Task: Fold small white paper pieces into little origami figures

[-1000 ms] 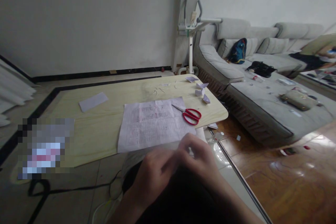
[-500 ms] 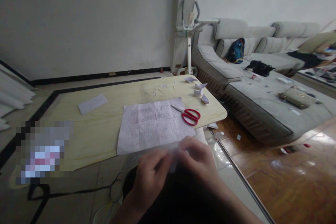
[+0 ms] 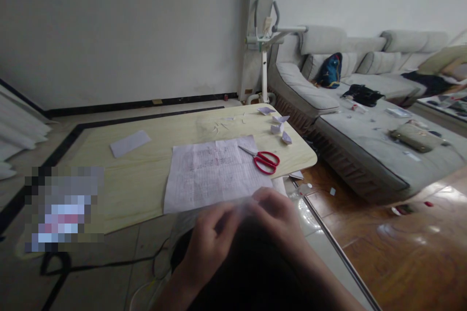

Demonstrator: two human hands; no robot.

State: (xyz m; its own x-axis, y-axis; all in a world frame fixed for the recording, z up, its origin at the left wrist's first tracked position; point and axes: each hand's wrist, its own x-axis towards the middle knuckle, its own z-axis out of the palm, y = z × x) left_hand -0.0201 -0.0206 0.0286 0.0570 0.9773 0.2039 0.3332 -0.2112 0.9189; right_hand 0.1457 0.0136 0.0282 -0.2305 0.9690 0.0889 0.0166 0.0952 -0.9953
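Observation:
Over my lap, just off the table's near edge, my left hand and my right hand meet with fingertips pinched together. Between them is a small pale piece of paper, blurred and mostly covered by the fingers. A large printed sheet lies creased on the table beyond my hands. Red-handled scissors rest on its right side, blades pointing left. Several small folded paper shapes sit near the table's far right corner.
A folded paper strip and thin paper scraps lie on the table. At the left edge is a pixelated object. A grey sofa with bags stands right, a person at its far end. A cable crosses the floor.
The fingers have shifted slightly around the paper, and less of it shows below them now. The view has moved a little; the table things lie as before.

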